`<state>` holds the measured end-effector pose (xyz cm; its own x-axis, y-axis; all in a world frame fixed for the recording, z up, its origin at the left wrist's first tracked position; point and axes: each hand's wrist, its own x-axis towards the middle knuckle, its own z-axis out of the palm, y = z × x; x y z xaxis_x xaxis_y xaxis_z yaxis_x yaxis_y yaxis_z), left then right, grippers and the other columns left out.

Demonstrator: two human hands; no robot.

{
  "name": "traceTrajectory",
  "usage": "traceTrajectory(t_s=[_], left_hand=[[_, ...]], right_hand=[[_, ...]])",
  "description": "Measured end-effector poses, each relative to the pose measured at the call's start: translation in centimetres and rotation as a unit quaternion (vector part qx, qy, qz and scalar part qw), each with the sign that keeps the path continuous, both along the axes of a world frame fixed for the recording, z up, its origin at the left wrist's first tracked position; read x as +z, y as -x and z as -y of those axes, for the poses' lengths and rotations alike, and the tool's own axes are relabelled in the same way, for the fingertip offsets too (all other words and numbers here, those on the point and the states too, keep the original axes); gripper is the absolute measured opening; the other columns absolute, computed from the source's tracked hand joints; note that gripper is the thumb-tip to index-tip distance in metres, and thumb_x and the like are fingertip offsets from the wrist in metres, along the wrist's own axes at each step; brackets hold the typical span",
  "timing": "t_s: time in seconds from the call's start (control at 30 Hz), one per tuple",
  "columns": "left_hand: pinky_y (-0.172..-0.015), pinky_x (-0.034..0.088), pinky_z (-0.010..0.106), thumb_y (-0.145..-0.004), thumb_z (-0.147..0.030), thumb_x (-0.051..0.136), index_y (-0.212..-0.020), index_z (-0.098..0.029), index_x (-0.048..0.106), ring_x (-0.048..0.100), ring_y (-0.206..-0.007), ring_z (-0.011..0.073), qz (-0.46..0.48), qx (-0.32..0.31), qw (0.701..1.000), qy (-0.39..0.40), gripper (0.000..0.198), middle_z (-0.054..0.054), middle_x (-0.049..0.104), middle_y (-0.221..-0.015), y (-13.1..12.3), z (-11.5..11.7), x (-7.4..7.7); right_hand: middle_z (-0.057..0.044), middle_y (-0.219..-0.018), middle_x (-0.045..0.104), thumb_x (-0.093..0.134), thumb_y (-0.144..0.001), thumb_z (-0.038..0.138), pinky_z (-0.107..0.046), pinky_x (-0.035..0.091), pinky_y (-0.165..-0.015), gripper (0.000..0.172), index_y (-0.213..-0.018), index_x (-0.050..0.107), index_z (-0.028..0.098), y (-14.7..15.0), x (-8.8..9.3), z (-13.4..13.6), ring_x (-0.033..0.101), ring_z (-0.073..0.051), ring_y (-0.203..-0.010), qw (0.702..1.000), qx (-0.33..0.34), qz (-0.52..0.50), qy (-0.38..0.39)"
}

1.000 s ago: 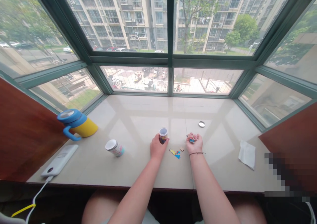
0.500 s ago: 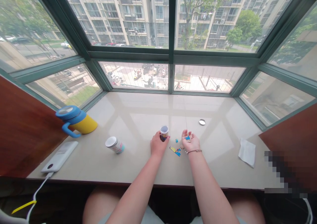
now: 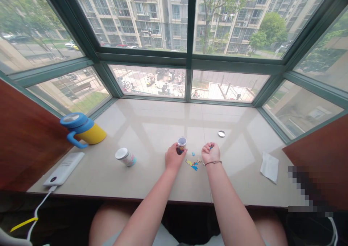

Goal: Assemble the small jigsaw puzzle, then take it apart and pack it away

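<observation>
My left hand [image 3: 173, 158] is wrapped round a small open tin [image 3: 182, 142] that stands upright on the sill, its mouth facing up. My right hand [image 3: 211, 153], palm up, has its fingers curled over jigsaw puzzle pieces [image 3: 211, 147]; only a bit of blue shows between them. Between my hands lie several loose puzzle pieces [image 3: 199, 161] and a few joined ones in yellow and blue [image 3: 193, 164]. One blue piece [image 3: 193, 154] sits apart, close to the tin. The round metal lid [image 3: 221, 134] rests beyond my right hand.
To the left stand a white patterned canister [image 3: 125, 156], a blue and yellow jug [image 3: 87, 130] and a white power bank [image 3: 64, 169] with a cable. A folded tissue [image 3: 269, 167] lies at right. Window frames [image 3: 187, 79] edge the pale sill [image 3: 157, 115].
The fingers of my right hand have curled shut over the puzzle pieces that lay on its open palm. My left hand still holds the tin in the same spot.
</observation>
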<state>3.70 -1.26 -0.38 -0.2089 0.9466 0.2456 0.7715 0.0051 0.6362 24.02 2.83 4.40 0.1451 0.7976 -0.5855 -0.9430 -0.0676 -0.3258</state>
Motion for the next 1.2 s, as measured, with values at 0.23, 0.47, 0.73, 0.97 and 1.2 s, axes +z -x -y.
traceTrajectory(t_s=[0.23,0.47,0.73,0.97,1.2], left_hand=[[-0.100,0.045,0.040,-0.079,-0.031,0.076,-0.134,-0.033,0.062,0.059,-0.116,0.0283,-0.076,-0.128,0.987,-0.062,0.056,0.007,0.064,-0.126,-0.7,0.3,0.0],[-0.101,0.045,0.041,-0.081,-0.035,0.077,-0.136,-0.035,0.060,0.058,-0.116,0.0287,-0.056,-0.131,0.989,-0.027,0.058,0.007,0.063,-0.128,-0.7,0.1,0.4],[-0.102,0.045,0.041,-0.079,-0.033,0.079,-0.136,-0.034,0.061,0.058,-0.116,0.0273,-0.032,-0.129,0.991,-0.029,0.060,0.006,0.064,-0.126,-0.7,0.0,0.4],[-0.104,0.044,0.042,-0.080,-0.030,0.077,-0.136,-0.032,0.060,0.057,-0.119,0.0280,-0.022,-0.135,0.991,-0.014,0.059,0.007,0.064,-0.128,-0.6,0.1,0.5],[-0.104,0.045,0.041,-0.082,-0.031,0.074,-0.135,-0.031,0.059,0.058,-0.119,0.0278,-0.005,-0.136,0.991,-0.018,0.056,0.007,0.065,-0.129,-0.7,0.0,0.7]], right_hand=[[0.010,-0.058,0.033,0.054,-0.095,0.050,-0.020,0.018,-0.032,0.038,-0.074,0.037,0.025,4.0,3.1,-2.1,0.024,-0.007,-0.041,0.967,-0.050,0.196,-0.156],[0.008,-0.057,0.036,0.048,-0.099,0.058,-0.019,0.024,-0.038,0.046,-0.070,0.038,0.024,5.6,3.5,-3.1,0.029,-0.007,-0.043,0.929,-0.045,0.298,-0.217],[0.007,-0.063,0.039,0.050,-0.101,0.054,-0.020,0.040,-0.049,0.045,-0.070,0.041,0.023,4.7,2.4,-3.4,0.040,-0.008,-0.050,0.923,-0.033,0.300,-0.241],[0.004,-0.067,0.049,0.045,-0.102,0.058,-0.025,0.052,-0.063,0.047,-0.072,0.048,0.023,4.6,2.5,-2.8,0.053,-0.010,-0.058,0.923,-0.024,0.297,-0.242],[0.001,-0.068,0.062,0.047,-0.101,0.061,-0.033,0.058,-0.080,0.050,-0.071,0.055,0.022,4.4,2.1,-1.6,0.065,-0.014,-0.067,0.924,-0.012,0.294,-0.245]])
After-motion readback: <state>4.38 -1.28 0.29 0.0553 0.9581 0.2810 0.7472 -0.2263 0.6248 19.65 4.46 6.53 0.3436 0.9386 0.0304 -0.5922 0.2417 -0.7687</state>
